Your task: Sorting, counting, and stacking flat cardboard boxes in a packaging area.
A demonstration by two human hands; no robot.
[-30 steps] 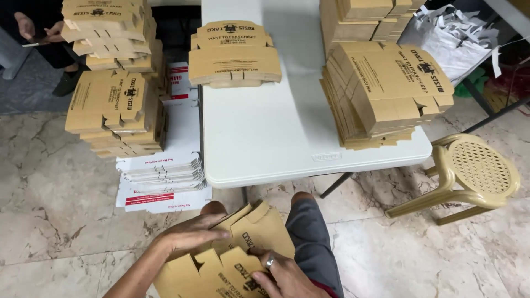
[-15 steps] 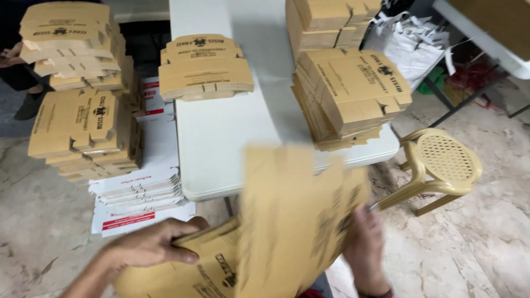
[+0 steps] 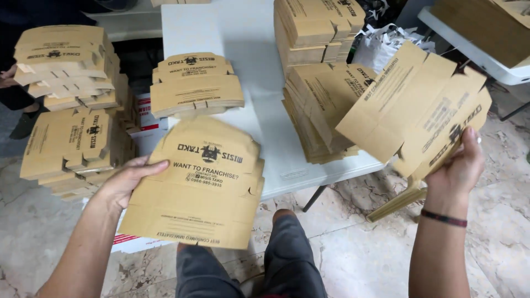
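Your left hand (image 3: 126,185) grips the edge of a flat brown carton blank with black print (image 3: 199,185), held just in front of the white table (image 3: 243,72). Your right hand (image 3: 455,168) clasps a second blank (image 3: 411,107), tilted, off the table's right corner. Brown stacks (image 3: 326,105) rest on the table; more (image 3: 69,105) stand left of it.

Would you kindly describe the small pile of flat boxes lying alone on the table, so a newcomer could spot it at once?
Start at the white table in the middle. On its left half, above the flat box held by the left hand, lies a short pile of flat brown boxes. Unlike the tall stacks along the table's right edge, it is only a few boxes high and stands apart from them.
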